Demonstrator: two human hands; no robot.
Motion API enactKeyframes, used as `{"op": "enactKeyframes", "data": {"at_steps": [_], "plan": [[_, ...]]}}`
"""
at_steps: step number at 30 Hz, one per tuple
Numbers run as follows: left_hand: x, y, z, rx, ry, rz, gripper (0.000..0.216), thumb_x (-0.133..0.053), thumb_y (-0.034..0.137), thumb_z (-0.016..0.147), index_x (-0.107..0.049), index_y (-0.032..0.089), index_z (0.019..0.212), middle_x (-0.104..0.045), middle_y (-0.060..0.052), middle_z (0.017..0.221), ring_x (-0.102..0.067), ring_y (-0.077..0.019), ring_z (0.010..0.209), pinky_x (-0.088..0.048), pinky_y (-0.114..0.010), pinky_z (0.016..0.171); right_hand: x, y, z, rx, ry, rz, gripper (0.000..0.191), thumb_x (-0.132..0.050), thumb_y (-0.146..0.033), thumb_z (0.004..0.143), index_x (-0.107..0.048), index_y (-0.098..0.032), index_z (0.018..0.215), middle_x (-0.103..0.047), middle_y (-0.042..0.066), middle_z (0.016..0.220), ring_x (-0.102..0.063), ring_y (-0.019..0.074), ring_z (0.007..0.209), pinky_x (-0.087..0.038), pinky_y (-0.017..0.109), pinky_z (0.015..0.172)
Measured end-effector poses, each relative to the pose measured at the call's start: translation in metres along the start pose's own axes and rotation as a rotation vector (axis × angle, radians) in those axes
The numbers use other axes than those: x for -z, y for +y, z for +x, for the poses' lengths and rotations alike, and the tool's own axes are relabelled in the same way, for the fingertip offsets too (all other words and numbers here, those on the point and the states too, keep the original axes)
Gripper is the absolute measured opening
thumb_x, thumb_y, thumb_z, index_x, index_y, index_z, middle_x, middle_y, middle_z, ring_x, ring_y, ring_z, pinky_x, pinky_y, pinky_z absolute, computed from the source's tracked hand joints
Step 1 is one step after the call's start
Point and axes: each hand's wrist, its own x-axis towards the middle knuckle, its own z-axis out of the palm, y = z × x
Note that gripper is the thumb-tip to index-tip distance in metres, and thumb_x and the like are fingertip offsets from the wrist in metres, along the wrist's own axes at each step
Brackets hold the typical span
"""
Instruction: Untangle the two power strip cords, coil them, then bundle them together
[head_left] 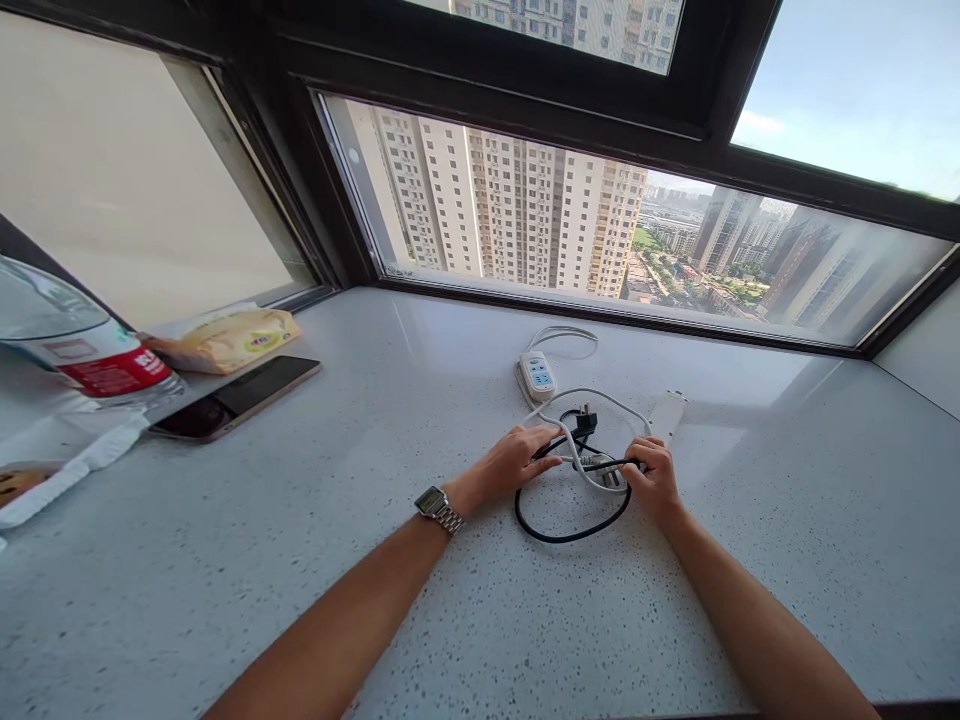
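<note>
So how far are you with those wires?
Early on. Done: only the white power strip lies clear of the tangle. In hand: left hand and right hand each hold the black cable. Left: the white cable crosses its loop between them.

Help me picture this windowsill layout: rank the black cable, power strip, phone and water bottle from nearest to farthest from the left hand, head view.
1. black cable: touching the left hand, at its fingers.
2. power strip: just behind the hand, toward the window.
3. phone: well off to the left.
4. water bottle: farthest, at the left edge.
</note>
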Motion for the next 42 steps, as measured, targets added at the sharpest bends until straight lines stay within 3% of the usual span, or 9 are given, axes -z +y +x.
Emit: {"op": "enactKeyframes", "data": {"at_steps": [4, 6, 9, 16, 19, 28, 35, 38, 42], "plan": [[0.001, 0.004, 0.0, -0.027, 0.158, -0.021, 0.052, -0.032, 0.05, 0.095, -0.055, 0.016, 0.127, -0.065, -0.013, 0.109, -0.06, -0.0243, 0.102, -0.048, -0.037, 0.088, 0.005, -0.004, 0.0, 0.056, -0.044, 0.03, 0.026, -0.051, -0.03, 0.079, -0.052, -0.02, 0.055, -0.05, -0.001, 0.056, -0.045, 0.0139, 0.055, -0.036, 0.031, 0.066], [0.004, 0.007, 0.0, -0.002, 0.242, -0.008, 0.051, -0.032, 0.049, 0.096, -0.056, 0.016, 0.127, -0.065, -0.012, 0.102, -0.061, -0.0241, 0.1, -0.048, -0.037, 0.088, 0.006, -0.009, 0.0, 0.084, -0.087, 0.029, 0.024, -0.054, -0.039, 0.082, -0.064, -0.02, 0.073, -0.06, 0.003, 0.071, -0.055, 0.0177, 0.067, -0.039, 0.033, 0.073], [0.007, 0.01, 0.0, 0.035, 0.322, 0.006, 0.05, -0.031, 0.049, 0.096, -0.058, 0.017, 0.124, -0.065, -0.011, 0.096, -0.062, -0.0241, 0.098, -0.049, -0.037, 0.088, 0.004, -0.016, -0.001, 0.097, -0.126, -0.051, 0.038, -0.06, -0.053, 0.078, -0.066, -0.023, 0.1, -0.063, 0.008, 0.096, -0.058, 0.0238, 0.09, -0.04, 0.036, 0.083], [0.015, 0.009, -0.003, 0.074, 0.413, -0.072, 0.045, -0.035, 0.045, 0.096, -0.062, 0.017, 0.119, -0.061, -0.007, 0.081, -0.059, -0.0171, 0.075, -0.048, -0.027, 0.069, -0.001, -0.011, -0.002, 0.12, -0.095, -0.148, 0.025, -0.062, -0.045, 0.08, -0.069, -0.021, 0.081, -0.062, 0.006, 0.082, -0.058, 0.0179, 0.071, -0.042, 0.034, 0.072], [0.021, 0.007, -0.005, 0.108, 0.402, -0.158, 0.045, -0.037, 0.046, 0.095, -0.064, 0.018, 0.117, -0.057, -0.004, 0.075, -0.053, -0.0141, 0.064, -0.045, -0.023, 0.059, 0.0, -0.007, -0.002, 0.089, -0.01, -0.116, 0.027, -0.061, -0.044, 0.082, -0.068, -0.019, 0.078, -0.061, 0.006, 0.077, -0.055, 0.0167, 0.066, -0.042, 0.032, 0.066], [0.034, -0.004, -0.01, 0.078, 0.219, -0.272, 0.043, -0.042, 0.047, 0.093, -0.068, 0.017, 0.109, -0.055, -0.003, 0.071, -0.05, -0.0121, 0.06, -0.042, -0.022, 0.057, 0.0, -0.015, 0.0, -0.013, 0.161, 0.026, 0.027, -0.06, -0.039, 0.083, -0.056, -0.019, 0.066, -0.053, 0.003, 0.066, -0.047, 0.0136, 0.057, -0.039, 0.027, 0.054], [0.046, 0.017, -0.015, 0.026, 0.192, -0.315, 0.037, -0.045, 0.042, 0.093, -0.071, 0.018, 0.102, -0.053, -0.002, 0.069, -0.045, -0.0097, 0.054, -0.037, -0.021, 0.051, -0.003, -0.015, 0.003, -0.13, 0.175, -0.011, 0.031, -0.053, -0.044, 0.088, -0.062, -0.02, 0.072, -0.058, 0.005, 0.069, -0.052, 0.0164, 0.062, -0.04, 0.028, 0.057], [0.043, 0.027, -0.017, 0.017, 0.306, -0.375, 0.035, -0.048, 0.043, 0.091, -0.072, 0.018, 0.094, -0.052, -0.001, 0.066, -0.043, -0.0095, 0.053, -0.036, -0.021, 0.05, -0.003, -0.009, 0.004, -0.181, 0.199, -0.062, 0.031, -0.052, -0.045, 0.089, -0.067, -0.019, 0.079, -0.063, 0.008, 0.08, -0.056, 0.0192, 0.072, -0.042, 0.031, 0.064], [0.035, 0.027, -0.016, 0.163, 0.654, -0.517, 0.036, -0.053, 0.047, 0.087, -0.069, 0.016, 0.096, -0.046, 0.003, 0.058, -0.041, -0.0086, 0.05, -0.035, -0.02, 0.047, -0.002, -0.003, 0.003, -0.144, 0.179, -0.115, 0.026, -0.054, -0.041, 0.086, -0.07, -0.02, 0.087, -0.063, 0.01, 0.093, -0.057, 0.024, 0.089, -0.044, 0.038, 0.078]]}}
